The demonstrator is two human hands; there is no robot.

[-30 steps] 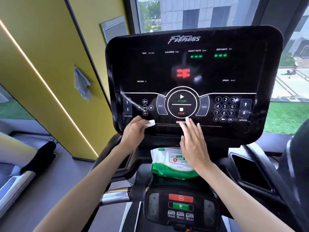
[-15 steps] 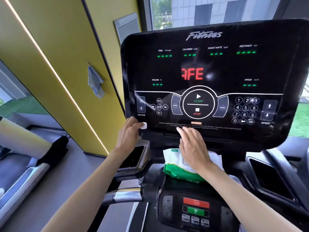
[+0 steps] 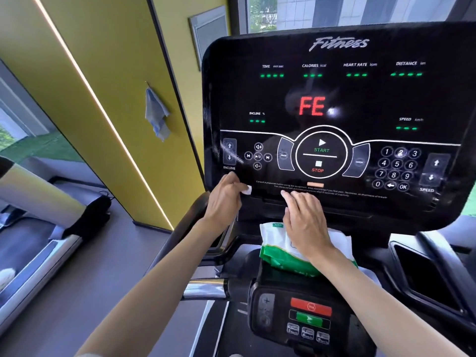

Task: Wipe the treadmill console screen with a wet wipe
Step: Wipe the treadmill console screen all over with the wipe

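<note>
White wet wipe (image 3: 246, 189), bunched small, sits at about 7 o'clock on the black console screen (image 3: 334, 104), just under the INCLINE keys. The left hand (image 3: 224, 199) has it: the fingers (image 3: 233, 177) are curled close round the wad, pinching it against the glass, and only a scrap shows at the fingertips. The right hand (image 3: 304, 220) lies flat at about 6 o'clock of the screen, its fingers (image 3: 291, 199) straight and close together. Their tips touch the lower edge below the STOP key and they hold nothing. Under that wrist a green and white wipe pack (image 3: 275, 240) rests on the ledge below the console. Off at 9 o'clock a blue-grey cloth (image 3: 157, 114) hangs on the yellow wall (image 3: 103, 73).

From the head view, a second ago the left hand was further along the bottom edge toward the middle. It has since slid the wipe out to the left corner. The right hand has stayed put. The red readout showed a garbled figure then and now reads FE.
</note>
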